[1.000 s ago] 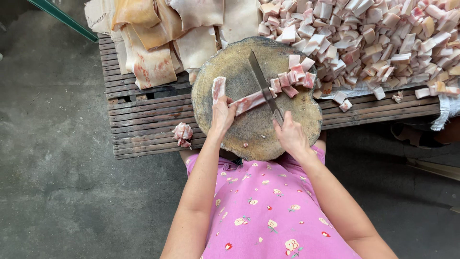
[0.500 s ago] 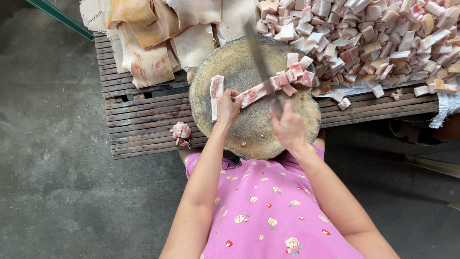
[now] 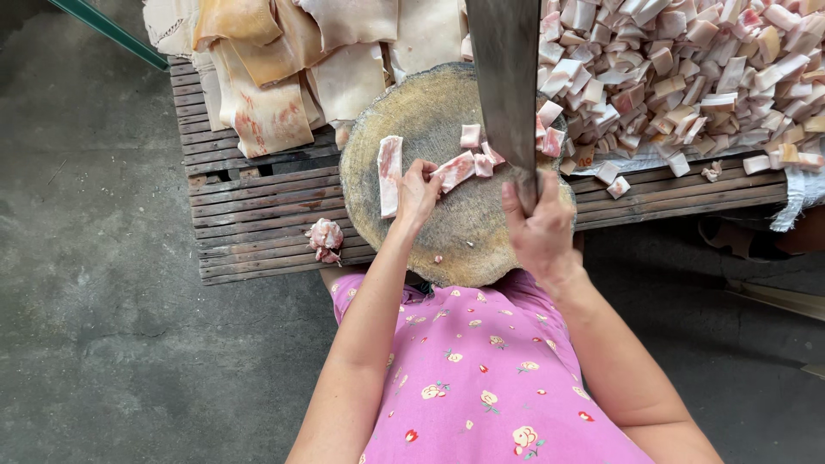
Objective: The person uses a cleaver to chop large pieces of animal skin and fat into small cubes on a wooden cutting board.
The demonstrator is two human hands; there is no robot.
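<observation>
Your right hand [image 3: 540, 225] is closed around the handle of a broad grey steel cleaver [image 3: 507, 77], and the blade stands raised toward the camera, its flat face filling the upper middle of the view. Your left hand [image 3: 418, 191] rests on the round, worn wooden chopping block [image 3: 430, 112] with its fingers curled down onto the near end of a pink-and-white strip of pork fat and skin [image 3: 454, 170]. That strip lies between your two hands, with its long axis slanting from your left hand up and to the right, toward the blade. Its far end meets a few small cut pieces [image 3: 481, 155] just under the blade's edge line. So the strip runs roughly across the blade rather than along it, and your left hand is the one on it. A second, longer strip [image 3: 389, 174] lies just left of your left hand, running away from you, apart from the cleaver. Heaped cut cubes [image 3: 687, 69] sit to the right on the slatted wooden tabletop [image 3: 258, 215].
</observation>
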